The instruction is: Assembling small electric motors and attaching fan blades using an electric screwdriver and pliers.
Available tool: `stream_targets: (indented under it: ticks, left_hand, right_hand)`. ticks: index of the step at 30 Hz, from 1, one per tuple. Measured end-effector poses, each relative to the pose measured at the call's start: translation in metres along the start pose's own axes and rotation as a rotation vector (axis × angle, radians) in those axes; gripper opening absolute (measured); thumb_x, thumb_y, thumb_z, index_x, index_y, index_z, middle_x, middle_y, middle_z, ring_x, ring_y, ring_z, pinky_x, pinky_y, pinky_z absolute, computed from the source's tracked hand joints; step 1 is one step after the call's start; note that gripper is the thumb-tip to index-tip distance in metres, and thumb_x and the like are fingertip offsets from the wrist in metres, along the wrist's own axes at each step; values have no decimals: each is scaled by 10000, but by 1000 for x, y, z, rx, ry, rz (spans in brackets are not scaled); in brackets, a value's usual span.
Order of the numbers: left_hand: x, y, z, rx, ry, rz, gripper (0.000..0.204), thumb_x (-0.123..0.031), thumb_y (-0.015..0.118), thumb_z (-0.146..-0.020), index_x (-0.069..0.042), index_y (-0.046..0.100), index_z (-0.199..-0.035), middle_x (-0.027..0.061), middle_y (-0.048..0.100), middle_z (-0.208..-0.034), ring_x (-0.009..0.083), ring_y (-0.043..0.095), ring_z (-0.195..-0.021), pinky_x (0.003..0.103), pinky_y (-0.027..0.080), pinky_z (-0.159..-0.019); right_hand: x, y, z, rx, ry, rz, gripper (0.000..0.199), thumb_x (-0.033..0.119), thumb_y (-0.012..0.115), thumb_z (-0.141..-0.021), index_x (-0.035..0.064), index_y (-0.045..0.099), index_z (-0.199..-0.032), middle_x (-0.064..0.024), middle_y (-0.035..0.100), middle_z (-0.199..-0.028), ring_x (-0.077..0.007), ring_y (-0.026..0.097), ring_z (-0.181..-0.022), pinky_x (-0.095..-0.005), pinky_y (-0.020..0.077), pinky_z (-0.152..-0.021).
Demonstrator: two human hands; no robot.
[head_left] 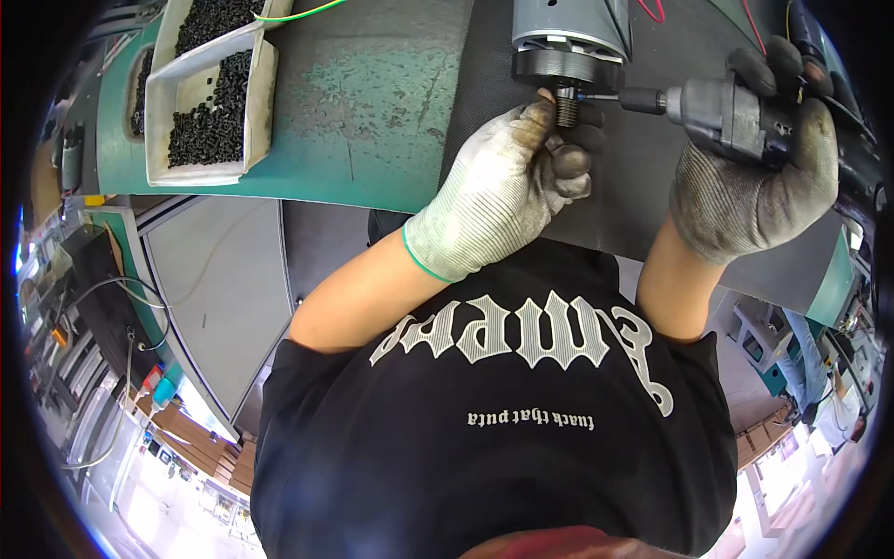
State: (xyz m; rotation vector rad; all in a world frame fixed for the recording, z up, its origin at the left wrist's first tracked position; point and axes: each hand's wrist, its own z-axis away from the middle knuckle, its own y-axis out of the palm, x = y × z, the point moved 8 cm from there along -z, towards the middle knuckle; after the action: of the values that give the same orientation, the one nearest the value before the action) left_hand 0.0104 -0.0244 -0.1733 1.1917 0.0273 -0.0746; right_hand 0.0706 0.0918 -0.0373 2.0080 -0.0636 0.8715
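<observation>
My right hand, in a grey-white work glove, is wrapped round a dark power screwdriver. The tool lies sideways, its thin bit reaching left to the threaded shaft of an electric motor. The motor has a silver-grey body and a black end ring, with the shaft toward me. My left hand, gloved too, is closed beside the shaft, a bare fingertip and the thumb at its left side. Whatever small part the left fingers pinch is hidden by the glove.
Two white bins of small black parts stand at the left on the worn green bench top. A black mat lies under the work. Red wires and a green-yellow wire run at the far side. A person is at far right.
</observation>
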Motion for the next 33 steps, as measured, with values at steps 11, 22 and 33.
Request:
stream_targets:
  ticks: [11,22,33]
  left_hand:
    - [-18,10,2,-113,69,-486,342,-305,465,-1029,26,545,-994,22,500,-740,70,393,-580,244,367,-544]
    - [-33,27,19,-160,169,-871,345,-283,489,-994,16,604,-867,53,570,-597,124,587,-551,290,475,-534]
    - [-48,33,25,-224,697,-1769,242,-243,590,-897,-5,572,-853,199,613,-719,337,657,-744,450,506,-671]
  right_hand:
    - [-3,-19,1,-236,-28,235,242,115,538,-901,-50,578,-1074,-149,559,-1027,-223,526,-907,-361,515,-755]
    - [44,-3,22,-457,-468,1089,277,128,506,-929,-62,585,-1115,-211,635,-1032,-291,635,-892,-445,575,-770]
    - [126,-64,11,-548,-556,614,289,129,507,-914,-105,625,-1036,-233,633,-1095,-353,617,-1027,-499,440,-966]
